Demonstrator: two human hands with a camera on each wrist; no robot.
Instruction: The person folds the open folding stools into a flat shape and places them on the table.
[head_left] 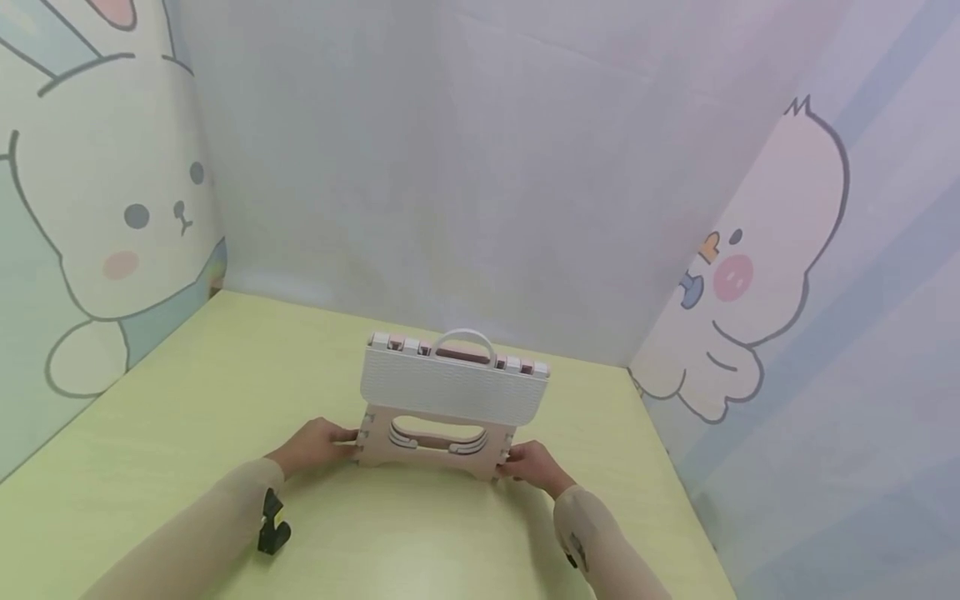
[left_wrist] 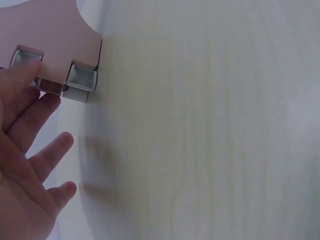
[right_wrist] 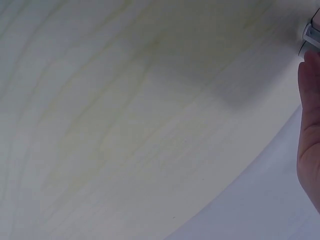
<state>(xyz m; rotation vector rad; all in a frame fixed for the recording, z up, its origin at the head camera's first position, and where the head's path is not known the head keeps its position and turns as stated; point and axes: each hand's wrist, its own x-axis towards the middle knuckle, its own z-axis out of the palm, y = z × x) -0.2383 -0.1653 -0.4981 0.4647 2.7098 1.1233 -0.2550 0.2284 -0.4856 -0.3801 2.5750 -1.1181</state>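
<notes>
A pink and white folding step stool (head_left: 453,383) stands on the table, its white textured panel tilted over a pink leg panel with an oval cutout. A white carrying handle (head_left: 467,335) arches at its top. My left hand (head_left: 317,446) pinches the stool's left edge low down. In the left wrist view, fingertips of the left hand (left_wrist: 30,145) meet the pink panel (left_wrist: 62,37) beside its grey hinge pieces, while the other fingers spread loosely. At the lower right edge, my right hand (head_left: 534,465) grips the stool. The right wrist view shows only part of that hand (right_wrist: 311,125).
The pale yellow wood-grain table (head_left: 405,550) extends around the stool. Behind it hangs a plain light curtain (head_left: 420,183). Cartoon-printed curtains with a rabbit (head_left: 112,183) and a chick-like figure (head_left: 780,225) border the left and right sides. A black clip-like piece (head_left: 273,523) sits at the left wrist.
</notes>
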